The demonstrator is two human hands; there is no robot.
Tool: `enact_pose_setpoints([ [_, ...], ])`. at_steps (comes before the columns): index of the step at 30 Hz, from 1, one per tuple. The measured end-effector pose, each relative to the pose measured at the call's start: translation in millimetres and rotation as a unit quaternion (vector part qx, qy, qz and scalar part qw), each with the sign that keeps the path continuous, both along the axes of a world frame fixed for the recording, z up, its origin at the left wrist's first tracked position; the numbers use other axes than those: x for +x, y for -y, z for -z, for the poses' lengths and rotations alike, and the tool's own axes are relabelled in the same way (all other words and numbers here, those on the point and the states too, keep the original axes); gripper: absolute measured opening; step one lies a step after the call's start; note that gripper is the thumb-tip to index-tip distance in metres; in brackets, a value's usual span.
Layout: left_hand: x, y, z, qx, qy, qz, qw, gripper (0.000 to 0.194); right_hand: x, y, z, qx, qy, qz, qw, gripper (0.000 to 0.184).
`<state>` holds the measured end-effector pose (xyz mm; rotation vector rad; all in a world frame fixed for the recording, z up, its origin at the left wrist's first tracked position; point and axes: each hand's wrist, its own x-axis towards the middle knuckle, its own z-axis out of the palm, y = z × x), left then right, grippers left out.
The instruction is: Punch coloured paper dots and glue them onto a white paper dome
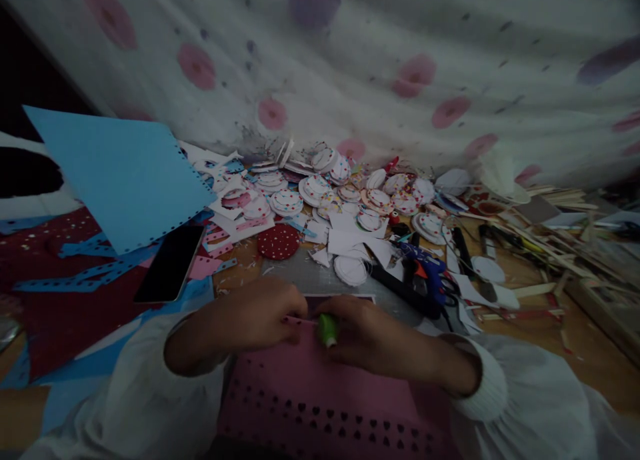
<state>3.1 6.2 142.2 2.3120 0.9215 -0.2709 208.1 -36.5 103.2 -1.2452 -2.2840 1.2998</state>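
A pink sheet of paper point(320, 380) with rows of dark heart-shaped holes along its near part lies low in front of me. My left hand point(255, 313) pinches the sheet's far edge between thumb and fingers. Close beside it, my right hand point(370, 333) is closed around a small green paper punch point(327, 330) at that same edge. Fingers cover part of the punch, so its jaw is hidden. Just beyond both hands lies a red round piece with white dots point(279, 241).
A blue sheet point(125, 180) leans at left above a black phone point(170, 263). Several dotted paper rounds point(315, 189) are heaped by the patterned curtain point(350, 60). To the right are a blue glue gun point(430, 270), a black-handled tool point(400, 290) and wooden strips point(560, 227).
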Motion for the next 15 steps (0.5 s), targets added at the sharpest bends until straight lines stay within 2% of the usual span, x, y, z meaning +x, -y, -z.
enact_pose_setpoints([
  [3,-1.6,0.4,-0.3,-0.004,0.007,0.000,1.000,0.018,-0.7,-0.8,0.4,-0.017,-0.017,0.002,1.000,0.046],
  [6,-2.3,0.7,-2.0,-0.002,0.008,0.002,1.000,0.017,0.1,0.1,1.7,-0.023,0.007,0.009,1.000,0.026],
  [8,-2.4,0.8,-3.7,-0.008,0.007,-0.002,1.000,0.017,0.9,0.4,3.1,-0.031,0.017,0.012,0.999,0.019],
  [15,-3.5,0.1,-9.2,-0.054,0.016,-0.020,0.998,0.013,5.4,-1.5,-0.9,-0.086,0.012,0.002,0.996,0.022],
])
